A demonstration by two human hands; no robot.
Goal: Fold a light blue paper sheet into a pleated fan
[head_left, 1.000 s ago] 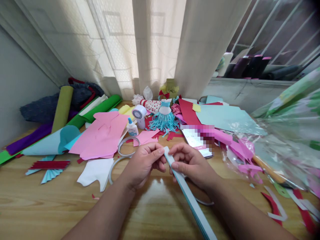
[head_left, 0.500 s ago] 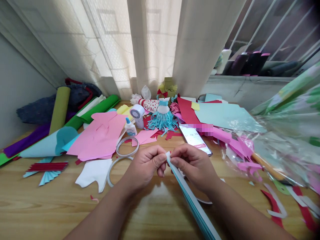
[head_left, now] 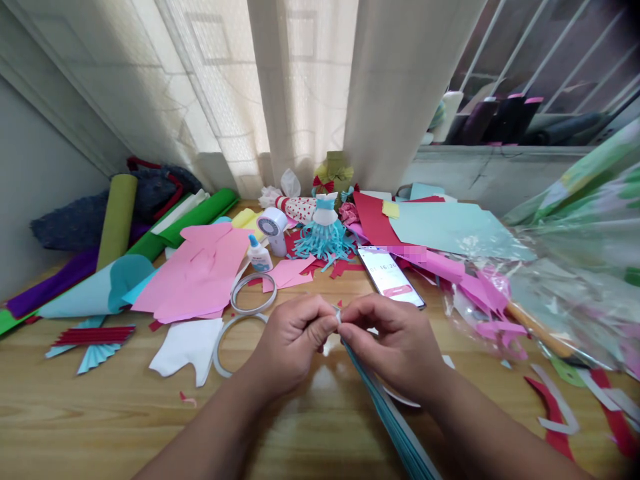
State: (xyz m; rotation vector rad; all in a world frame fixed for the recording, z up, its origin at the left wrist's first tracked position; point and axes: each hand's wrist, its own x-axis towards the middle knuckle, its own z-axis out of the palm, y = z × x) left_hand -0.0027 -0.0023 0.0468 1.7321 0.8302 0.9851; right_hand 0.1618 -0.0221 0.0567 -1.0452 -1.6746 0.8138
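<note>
My left hand (head_left: 290,333) and my right hand (head_left: 395,350) meet above the wooden table (head_left: 100,420), their fingertips pinching the upper end of a bundle of long light-blue paper strips (head_left: 393,407). Only a small curled tip of the strips shows between my fingers. The rest hangs down toward me past my right wrist. Just beyond my right hand lies a smartphone (head_left: 389,277) with a lit screen. A loop of white paper strip (head_left: 253,293) sits beyond my left hand, and a second loop (head_left: 225,343) lies close to it.
Pink paper sheets (head_left: 195,273), a white cut-out (head_left: 187,347), a glue bottle (head_left: 260,255), a tape roll (head_left: 273,230) and a blue paper dress (head_left: 325,230) crowd the table. Clear cellophane (head_left: 565,287) lies at right, and rolled paper (head_left: 117,213) at left, before curtains (head_left: 300,87).
My fingers have closed tighter around the end of the strips, which now shows only as a small curled tip. The strips' free length has swung slightly and the view has tilted a little.
</note>
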